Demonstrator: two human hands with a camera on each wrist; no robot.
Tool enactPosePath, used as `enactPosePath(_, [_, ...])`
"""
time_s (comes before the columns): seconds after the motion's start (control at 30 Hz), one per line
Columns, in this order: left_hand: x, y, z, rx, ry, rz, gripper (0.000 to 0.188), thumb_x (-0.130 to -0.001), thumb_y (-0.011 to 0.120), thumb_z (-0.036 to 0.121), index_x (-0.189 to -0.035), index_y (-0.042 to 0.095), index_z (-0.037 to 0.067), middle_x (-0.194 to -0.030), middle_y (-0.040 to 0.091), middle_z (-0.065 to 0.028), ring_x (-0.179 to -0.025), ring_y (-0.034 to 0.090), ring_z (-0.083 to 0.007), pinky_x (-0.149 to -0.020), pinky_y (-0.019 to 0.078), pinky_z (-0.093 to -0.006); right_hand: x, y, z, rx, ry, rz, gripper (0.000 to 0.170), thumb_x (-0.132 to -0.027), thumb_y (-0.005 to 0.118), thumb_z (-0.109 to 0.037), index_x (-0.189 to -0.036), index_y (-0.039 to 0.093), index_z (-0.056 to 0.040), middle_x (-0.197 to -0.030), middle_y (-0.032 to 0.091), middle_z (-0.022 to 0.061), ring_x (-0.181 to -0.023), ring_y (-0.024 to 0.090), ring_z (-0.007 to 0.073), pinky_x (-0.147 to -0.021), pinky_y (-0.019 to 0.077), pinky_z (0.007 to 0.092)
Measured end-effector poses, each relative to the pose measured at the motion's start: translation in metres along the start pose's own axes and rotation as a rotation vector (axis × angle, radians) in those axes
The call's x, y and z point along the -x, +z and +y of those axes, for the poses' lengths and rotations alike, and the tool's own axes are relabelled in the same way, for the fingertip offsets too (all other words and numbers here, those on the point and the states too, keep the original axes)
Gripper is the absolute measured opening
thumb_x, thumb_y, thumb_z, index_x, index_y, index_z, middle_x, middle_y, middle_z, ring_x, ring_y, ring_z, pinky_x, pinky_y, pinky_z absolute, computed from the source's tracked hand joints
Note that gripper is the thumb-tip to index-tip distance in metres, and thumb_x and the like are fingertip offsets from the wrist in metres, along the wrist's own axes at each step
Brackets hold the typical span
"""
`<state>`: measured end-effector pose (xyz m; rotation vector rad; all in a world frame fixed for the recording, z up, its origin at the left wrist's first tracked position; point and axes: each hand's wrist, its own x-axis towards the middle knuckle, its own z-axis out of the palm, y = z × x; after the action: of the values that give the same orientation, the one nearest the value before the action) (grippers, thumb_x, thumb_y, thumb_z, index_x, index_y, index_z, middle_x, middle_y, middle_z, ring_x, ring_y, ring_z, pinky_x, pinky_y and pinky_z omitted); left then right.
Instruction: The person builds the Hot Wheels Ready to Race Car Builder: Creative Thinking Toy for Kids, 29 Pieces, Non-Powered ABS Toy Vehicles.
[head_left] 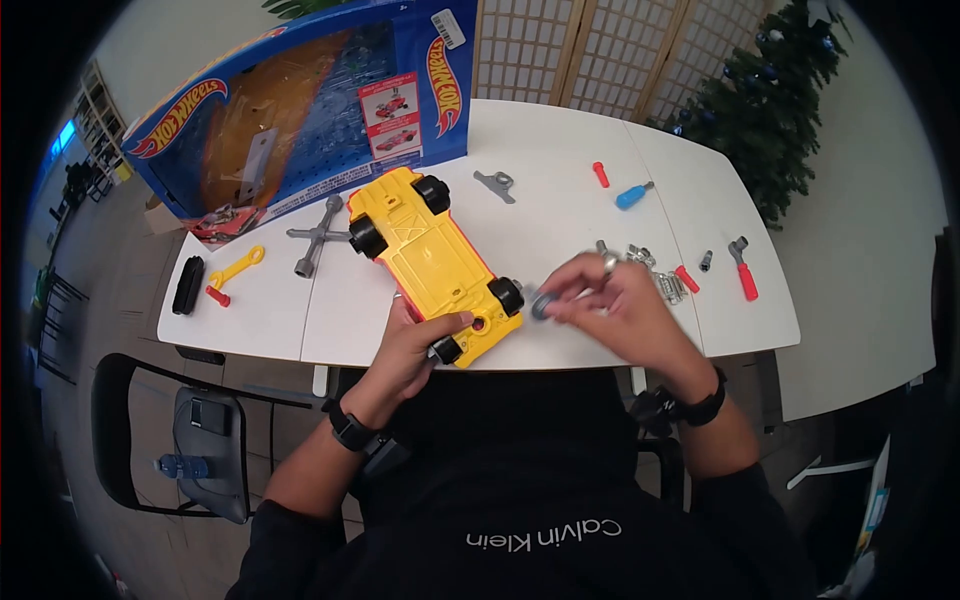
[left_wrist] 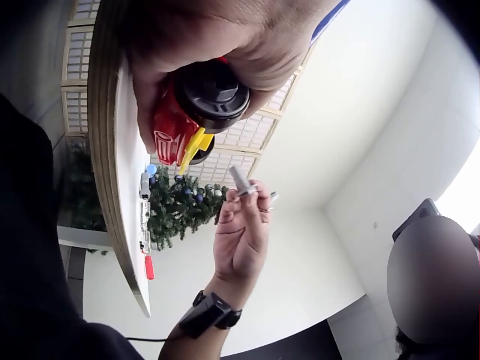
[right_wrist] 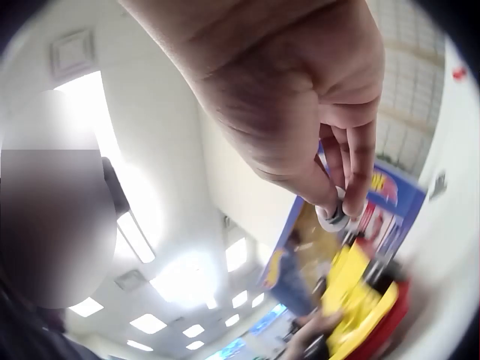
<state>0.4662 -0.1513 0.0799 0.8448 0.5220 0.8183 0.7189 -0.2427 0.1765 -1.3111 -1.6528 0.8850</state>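
Note:
A toy car (head_left: 430, 262) is turned so its yellow underside faces up, its black wheels standing out at the sides and its red body underneath. My left hand (head_left: 408, 348) grips the car at its near end, thumb pressed on the underside beside a small round hole. Just right of that end, my right hand (head_left: 628, 318) pinches a small grey bolt-like piece (head_left: 543, 306) between thumb and fingers. In the left wrist view, the grey piece (left_wrist: 240, 180) shows a short shaft pointing up from the fingertips, apart from the car.
A Hot Wheels box (head_left: 300, 110) stands at the back left. Near it lie a grey cross wrench (head_left: 319, 237), a yellow wrench (head_left: 238, 266) and a black part (head_left: 188, 285). Farther right are a grey piece (head_left: 495, 186), a blue screwdriver (head_left: 633, 196), silver parts (head_left: 668, 284) and a red-handled hammer (head_left: 745, 272).

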Motion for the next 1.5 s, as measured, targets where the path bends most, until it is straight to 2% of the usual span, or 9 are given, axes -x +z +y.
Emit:
enactPosePath(0.37, [0.003,0.0,-0.005,-0.033,0.097,0.026,0.062,-0.089,0.076,-0.007,-0.143,0.046,0.004,-0.132,0.068,-0.0116,-0.121,0.069,-0.0206,-0.104,0.0556,-0.0368,-0.004,0.069,0.023,-0.213,0.102,0.017,0.012,-0.1,0.074,-0.006,-0.104,0.068,0.0028,-0.103,0.073,0.01,-0.09,0.072,0.0112,-0.082,0.0601,0.0262])
enactPosePath(0.57, [0.005,0.002,-0.008,-0.019,0.142,0.028,0.06,-0.09,0.075,-0.007,-0.142,0.048,0.003,-0.133,0.067,-0.0111,-0.122,0.068,-0.0205,-0.103,0.0557,-0.0362,-0.002,0.073,0.013,0.292,-0.079,0.094,0.017,-0.098,0.073,-0.006,-0.114,0.071,-0.0008,-0.103,0.064,0.0116,-0.079,0.071,0.0193,-0.075,0.0594,0.0317])
enactPosePath(0.63, [0.004,-0.001,-0.007,-0.01,0.125,0.019,0.058,-0.09,0.074,-0.007,-0.142,0.048,0.003,-0.132,0.067,-0.0112,-0.121,0.069,-0.0204,-0.103,0.0564,-0.036,-0.001,0.072,0.019,0.547,-0.362,0.027,0.022,-0.096,0.073,-0.007,-0.117,0.073,-0.002,-0.104,0.063,0.0127,-0.079,0.069,0.0234,-0.073,0.0585,0.0336])
enactPosePath(0.73, [0.004,0.0,-0.006,0.019,0.11,0.022,0.058,-0.091,0.073,-0.007,-0.142,0.048,0.003,-0.131,0.068,-0.0113,-0.119,0.07,-0.02,-0.101,0.0572,-0.0357,-0.003,0.072,0.018,0.588,-0.482,0.081,0.021,-0.095,0.073,-0.008,-0.115,0.073,-0.0014,-0.102,0.063,0.0127,-0.081,0.069,0.0245,-0.071,0.0581,0.0351])
enactPosePath(0.87, [0.003,0.002,-0.006,0.006,0.09,0.043,0.057,-0.091,0.073,-0.007,-0.142,0.048,0.003,-0.13,0.068,-0.0112,-0.118,0.07,-0.0196,-0.1,0.0579,-0.0355,-0.001,0.068,0.021,0.687,-0.424,0.072,0.017,-0.096,0.074,-0.01,-0.11,0.075,-0.0008,-0.101,0.064,0.0113,-0.084,0.07,0.0244,-0.072,0.0577,0.0355])
enactPosePath(0.93, [0.004,0.003,-0.006,-0.005,0.097,0.044,0.058,-0.091,0.073,-0.008,-0.142,0.047,0.003,-0.131,0.068,-0.0116,-0.118,0.07,-0.0196,-0.1,0.0585,-0.0352,0.001,0.064,0.018,0.924,-0.213,-0.087,0.014,-0.096,0.073,-0.011,-0.105,0.075,-0.0002,-0.099,0.064,0.0105,-0.086,0.07,0.0236,-0.072,0.0574,0.0356])
enactPosePath(1.03, [0.004,0.002,-0.007,0.022,0.096,0.052,0.058,-0.091,0.072,-0.007,-0.143,0.046,0.003,-0.132,0.067,-0.0123,-0.119,0.07,-0.0209,-0.1,0.0592,-0.0364,0.002,0.065,0.005,0.728,-0.398,0.102,0.011,-0.095,0.074,-0.011,-0.097,0.076,-0.0004,-0.095,0.064,0.0092,-0.083,0.069,0.0224,-0.07,0.0564,0.0358])
enactPosePath(1.13, [0.004,0.002,-0.004,0.07,0.043,0.064,0.058,-0.093,0.071,-0.006,-0.144,0.044,0.003,-0.133,0.066,-0.013,-0.12,0.07,-0.0228,-0.101,0.0597,-0.0379,-0.002,0.065,0.014,0.789,-0.489,0.08,0.013,-0.095,0.075,-0.012,-0.09,0.076,0.0002,-0.093,0.063,0.0077,-0.077,0.068,0.0221,-0.067,0.0558,0.0359])
enactPosePath(1.5, [0.002,0.0,-0.004,0.067,0.029,0.087,0.055,-0.095,0.07,0.001,-0.143,0.043,0.006,-0.132,0.066,-0.0122,-0.118,0.071,-0.0231,-0.096,0.0621,-0.0384,-0.001,0.071,0.011,0.76,-0.428,0.167,0.019,-0.089,0.082,-0.018,-0.091,0.075,0.0003,-0.092,0.059,0.007,-0.08,0.065,0.0227,-0.066,0.0531,0.0343])
